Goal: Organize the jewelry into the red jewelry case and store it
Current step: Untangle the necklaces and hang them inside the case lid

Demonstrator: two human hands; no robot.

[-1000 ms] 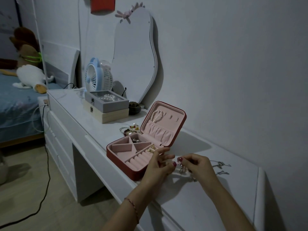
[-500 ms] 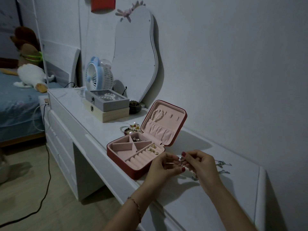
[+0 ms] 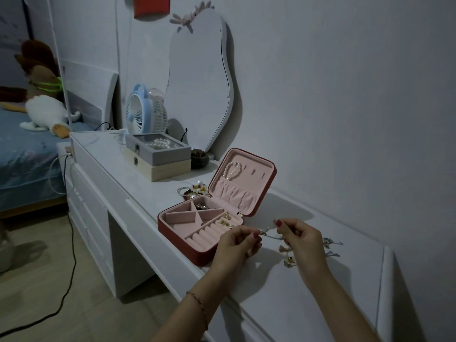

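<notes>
The red jewelry case (image 3: 183, 243) lies open on the white dresser (image 3: 283, 287), its pink lid upright with a pearl bracelet (image 3: 231, 169) hung inside. Gold earrings (image 3: 223, 222) and dark pieces (image 3: 202, 206) sit in its compartments. Just right of the case, my left hand (image 3: 238, 246) and my right hand (image 3: 299, 240) pinch the two ends of a thin chain necklace (image 3: 267, 230), held a little above the dresser top. More loose jewelry (image 3: 287, 260) lies under my right hand, and silver pieces (image 3: 330, 246) lie further right.
A small heap of bracelets (image 3: 193, 190) sits behind the case. Two stacked boxes (image 3: 158, 156), a blue fan (image 3: 144, 112) and a wavy mirror (image 3: 199, 82) stand further back along the wall. A cable (image 3: 71, 243) trails over the floor on the left.
My hands have moved apart and slightly right, drawing the chain out between them; a second ago they were close together by the case's front corner.
</notes>
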